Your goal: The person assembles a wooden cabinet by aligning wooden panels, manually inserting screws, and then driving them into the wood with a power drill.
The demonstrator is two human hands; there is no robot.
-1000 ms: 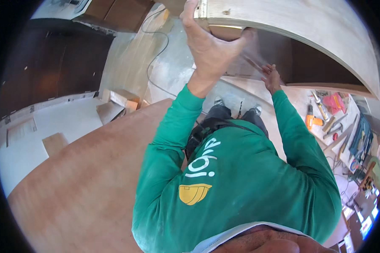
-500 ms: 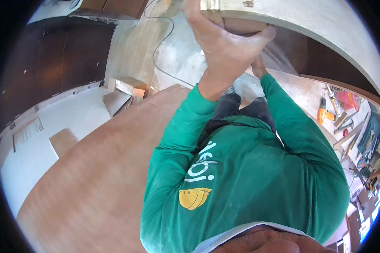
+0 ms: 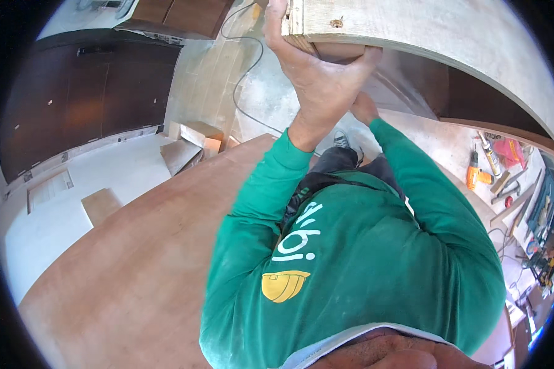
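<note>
My left hand (image 3: 326,83) is clamped round the near left corner of a plywood cabinet or box (image 3: 412,24). Its fingers go up the outer end and the thumb presses under the edge. The cabinet has a pale, bare wood top with a knot hole and a dark brown face (image 3: 480,92) below. Lower down, my right hand (image 3: 364,107) is behind the left one, under the cabinet's edge. Its fingers are hidden, so what it touches does not show.
A large brown wood sheet (image 3: 135,258) lies at my left. Beyond it are dark panels (image 3: 86,98) and cardboard pieces (image 3: 197,135). A black cable (image 3: 252,74) crosses the floor. At right lie an orange drill (image 3: 477,173), a sealant tube (image 3: 489,154) and several hand tools.
The cabinet corner and my left hand sit slightly further left and lower in view, the left grip unchanged. My right hand has shifted left. One of my shoes now shows below it.
</note>
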